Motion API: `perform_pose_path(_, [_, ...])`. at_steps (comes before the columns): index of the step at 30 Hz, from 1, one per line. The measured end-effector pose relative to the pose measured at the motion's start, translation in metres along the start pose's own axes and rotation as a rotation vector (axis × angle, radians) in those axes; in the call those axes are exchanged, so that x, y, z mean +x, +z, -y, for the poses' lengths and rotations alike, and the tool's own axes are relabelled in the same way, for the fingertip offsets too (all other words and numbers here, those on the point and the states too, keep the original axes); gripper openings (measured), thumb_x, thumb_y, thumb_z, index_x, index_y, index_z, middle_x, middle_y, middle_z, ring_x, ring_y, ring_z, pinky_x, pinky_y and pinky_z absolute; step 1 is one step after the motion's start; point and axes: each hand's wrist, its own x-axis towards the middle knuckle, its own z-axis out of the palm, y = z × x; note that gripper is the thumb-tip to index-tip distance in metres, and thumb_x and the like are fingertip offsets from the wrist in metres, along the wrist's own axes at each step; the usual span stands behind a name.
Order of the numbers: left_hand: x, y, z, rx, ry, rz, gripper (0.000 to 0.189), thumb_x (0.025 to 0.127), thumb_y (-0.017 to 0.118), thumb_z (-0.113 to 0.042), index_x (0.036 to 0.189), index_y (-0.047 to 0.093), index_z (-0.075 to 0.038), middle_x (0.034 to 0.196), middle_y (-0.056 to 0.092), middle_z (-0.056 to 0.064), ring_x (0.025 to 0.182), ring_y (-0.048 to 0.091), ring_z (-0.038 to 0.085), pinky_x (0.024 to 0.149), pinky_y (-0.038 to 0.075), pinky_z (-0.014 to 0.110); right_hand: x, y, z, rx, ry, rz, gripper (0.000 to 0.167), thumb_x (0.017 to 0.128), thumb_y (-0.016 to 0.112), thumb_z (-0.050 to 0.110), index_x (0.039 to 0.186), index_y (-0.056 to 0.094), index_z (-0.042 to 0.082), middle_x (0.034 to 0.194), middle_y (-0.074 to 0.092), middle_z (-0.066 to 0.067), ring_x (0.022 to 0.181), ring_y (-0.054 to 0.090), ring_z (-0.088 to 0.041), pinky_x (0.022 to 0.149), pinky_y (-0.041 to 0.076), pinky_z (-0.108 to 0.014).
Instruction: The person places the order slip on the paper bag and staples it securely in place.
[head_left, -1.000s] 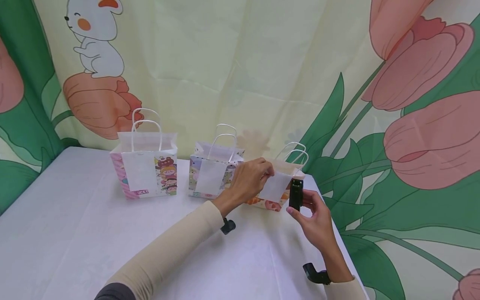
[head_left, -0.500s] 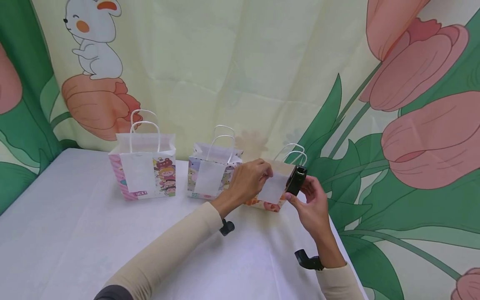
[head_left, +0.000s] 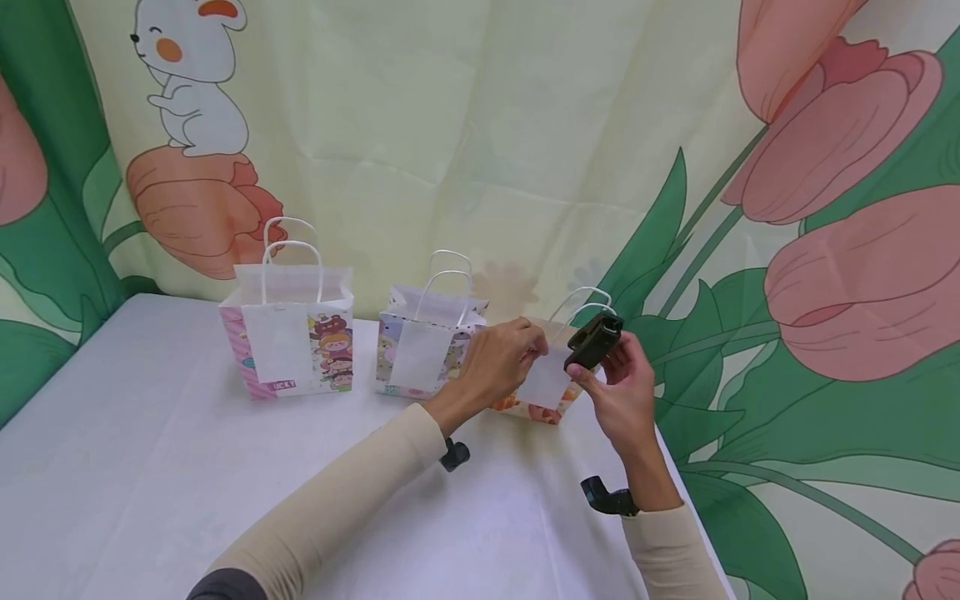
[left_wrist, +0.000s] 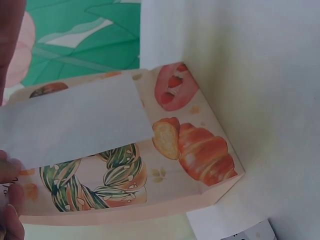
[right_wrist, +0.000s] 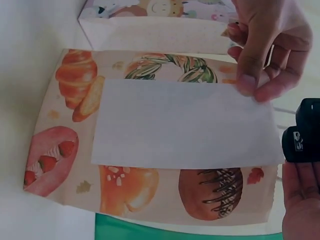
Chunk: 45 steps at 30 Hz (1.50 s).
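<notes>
A small paper bag with bread prints [head_left: 543,414] stands at the right of the table, its twisted white handles up. Against its front lies a blank white paper [right_wrist: 185,125], its upper end near the bag's rim. My left hand [head_left: 497,358] pinches this paper together with the bag's rim at one upper corner. In my right hand [head_left: 628,396] is a black stapler [head_left: 594,339], gripped between thumb and fingers and tilted. In the right wrist view the stapler's nose [right_wrist: 295,142] is right beside the paper's top edge.
Two more printed paper bags, a pink one [head_left: 332,354] and a lilac one [head_left: 386,337], stand to the left with white papers on their fronts. A white cloth [head_left: 187,467] covers the table. A curtain with tulips [head_left: 862,283] hangs behind and to the right.
My right hand has moved up and slightly left, bringing the stapler from upright to tilted at the bag's top edge. My left hand has stayed in place on the paper.
</notes>
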Motion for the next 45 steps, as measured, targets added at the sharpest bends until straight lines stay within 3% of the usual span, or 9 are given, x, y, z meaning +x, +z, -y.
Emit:
perform_pose_path(12, [0.0, 0.002, 0.002, 0.01, 0.018, 0.002, 0.006, 0.099, 0.077, -0.014, 0.1, 0.081, -0.018, 0.105, 0.08, -0.002, 0.079, 0.073, 0.012, 0.069, 0.056, 0.017, 0.01, 0.007, -0.01, -0.108, -0.029, 0.105, 0.057, 0.089, 0.081, -0.002, 0.138, 0.053, 0.001, 0.137, 0.064, -0.012, 0.125, 0.061, -0.003, 0.114, 0.043, -0.014])
perform_pose_path(16, [0.0, 0.002, 0.002, 0.016, 0.017, 0.002, 0.006, 0.099, 0.076, -0.015, 0.099, 0.08, -0.019, 0.103, 0.08, -0.002, 0.076, 0.072, 0.012, 0.068, 0.055, 0.017, 0.011, 0.007, -0.011, -0.145, -0.029, 0.136, 0.059, 0.089, 0.082, 0.0, 0.139, 0.052, 0.003, 0.138, 0.064, -0.012, 0.127, 0.061, -0.007, 0.116, 0.042, -0.015])
perform_pose_path(21, [0.0, 0.002, 0.002, 0.008, 0.019, -0.001, 0.006, 0.099, 0.076, -0.014, 0.099, 0.08, -0.018, 0.103, 0.08, -0.002, 0.076, 0.071, 0.012, 0.068, 0.055, 0.017, 0.011, 0.005, -0.012, -0.209, -0.018, 0.151, 0.057, 0.089, 0.083, 0.004, 0.138, 0.053, 0.006, 0.138, 0.065, -0.011, 0.133, 0.062, -0.024, 0.125, 0.042, -0.042])
perform_pose_path(23, [0.0, 0.003, 0.002, 0.002, 0.022, -0.003, 0.006, 0.099, 0.076, -0.014, 0.099, 0.08, -0.018, 0.103, 0.08, -0.002, 0.076, 0.071, 0.012, 0.067, 0.054, 0.017, 0.011, 0.005, -0.012, -0.234, -0.016, 0.159, 0.057, 0.089, 0.083, 0.005, 0.138, 0.054, 0.007, 0.139, 0.066, -0.013, 0.135, 0.062, -0.032, 0.124, 0.041, -0.055])
perform_pose_path(26, [0.0, 0.003, 0.002, -0.002, 0.02, 0.0, 0.006, 0.099, 0.076, -0.014, 0.099, 0.08, -0.017, 0.101, 0.079, -0.002, 0.076, 0.071, 0.012, 0.067, 0.054, 0.018, 0.011, 0.004, -0.014, -0.273, -0.005, 0.181, 0.058, 0.09, 0.084, 0.008, 0.139, 0.053, 0.008, 0.141, 0.066, -0.016, 0.138, 0.06, -0.038, 0.12, 0.04, -0.066])
perform_pose_path(31, [-0.001, 0.003, 0.002, -0.008, 0.018, 0.006, 0.004, 0.097, 0.078, -0.012, 0.099, 0.079, -0.016, 0.1, 0.079, -0.001, 0.079, 0.071, 0.013, 0.072, 0.056, 0.021, 0.013, 0.003, -0.02, -0.298, 0.016, 0.224, 0.058, 0.092, 0.082, 0.011, 0.138, 0.048, 0.007, 0.142, 0.066, -0.018, 0.134, 0.064, -0.039, 0.114, 0.049, -0.062])
perform_pose_path(37, [0.0, 0.004, 0.004, -0.007, 0.003, 0.007, 0.005, 0.098, 0.078, -0.013, 0.099, 0.08, -0.017, 0.101, 0.079, -0.002, 0.081, 0.072, 0.014, 0.071, 0.056, 0.022, 0.015, 0.007, -0.025, -0.26, -0.029, 0.236, 0.057, 0.093, 0.08, 0.008, 0.14, 0.047, 0.004, 0.139, 0.067, -0.019, 0.129, 0.068, -0.038, 0.102, 0.058, -0.057])
perform_pose_path(45, [0.001, 0.004, 0.006, -0.007, -0.013, 0.01, 0.007, 0.097, 0.078, -0.011, 0.098, 0.08, -0.018, 0.097, 0.078, -0.001, 0.077, 0.069, 0.014, 0.068, 0.054, 0.023, 0.011, 0.016, -0.024, -0.264, -0.044, 0.137, 0.057, 0.09, 0.082, 0.006, 0.14, 0.054, 0.004, 0.131, 0.07, -0.019, 0.126, 0.069, -0.037, 0.1, 0.059, -0.053])
